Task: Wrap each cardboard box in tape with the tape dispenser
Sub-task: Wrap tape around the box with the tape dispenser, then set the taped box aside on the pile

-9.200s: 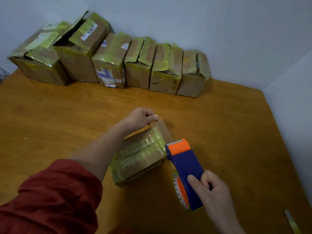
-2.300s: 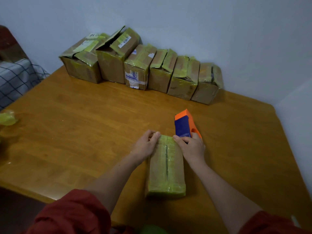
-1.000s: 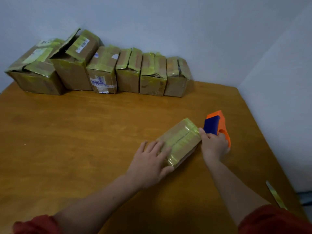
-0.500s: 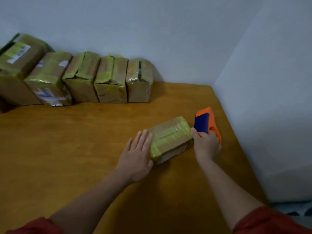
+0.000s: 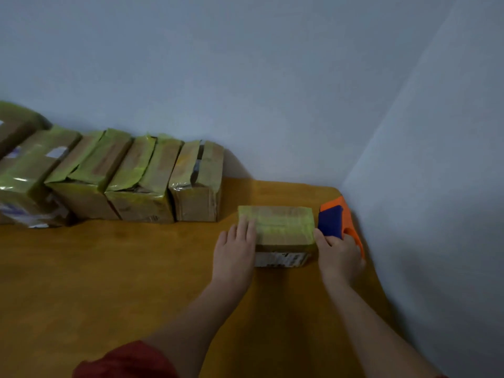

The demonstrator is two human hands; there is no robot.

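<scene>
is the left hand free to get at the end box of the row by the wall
Probably yes. The left hand lies flat against the wrapped box, gripping nothing, and the row's end box stands close beyond it, with only bare table between.

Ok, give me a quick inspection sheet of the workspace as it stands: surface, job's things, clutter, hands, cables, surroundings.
Surface: orange-brown wooden table.
Job's things: taped box lies flat near the table's far right corner, with a printed label on its near side. The blue and orange tape dispenser is just right of it. A row of wrapped boxes stands along the back wall.
Clutter: nothing seen.
Hands: left hand is flat, fingers straight, on the box's left end. Right hand grips the dispenser at the box's right end.
Cables: nothing seen.
Surroundings: pale walls meet in a corner beside the table.
</scene>
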